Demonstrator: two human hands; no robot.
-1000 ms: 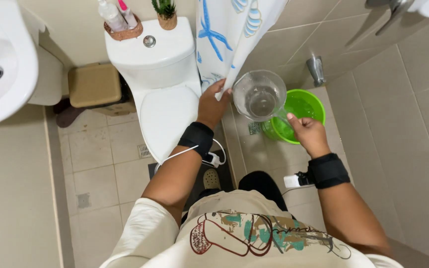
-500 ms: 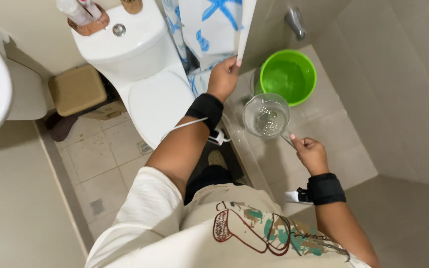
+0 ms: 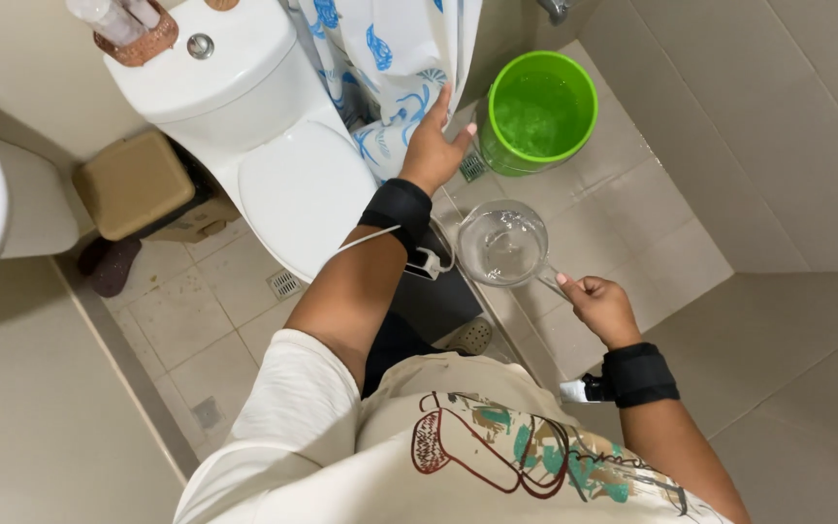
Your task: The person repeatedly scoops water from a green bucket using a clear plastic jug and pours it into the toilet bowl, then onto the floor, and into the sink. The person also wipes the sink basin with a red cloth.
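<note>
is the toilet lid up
No, the toilet lid lies shut over the bowl, left of the shower curtain that the left hand touches.

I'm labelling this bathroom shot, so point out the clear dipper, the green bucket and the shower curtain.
clear dipper [image 3: 502,243]: head view, on the bowl's transparent bottom.
green bucket [image 3: 584,124]: head view, on its right rim.
shower curtain [image 3: 390,44]: head view, on the white patterned fabric above the left hand [image 3: 434,150].
</note>
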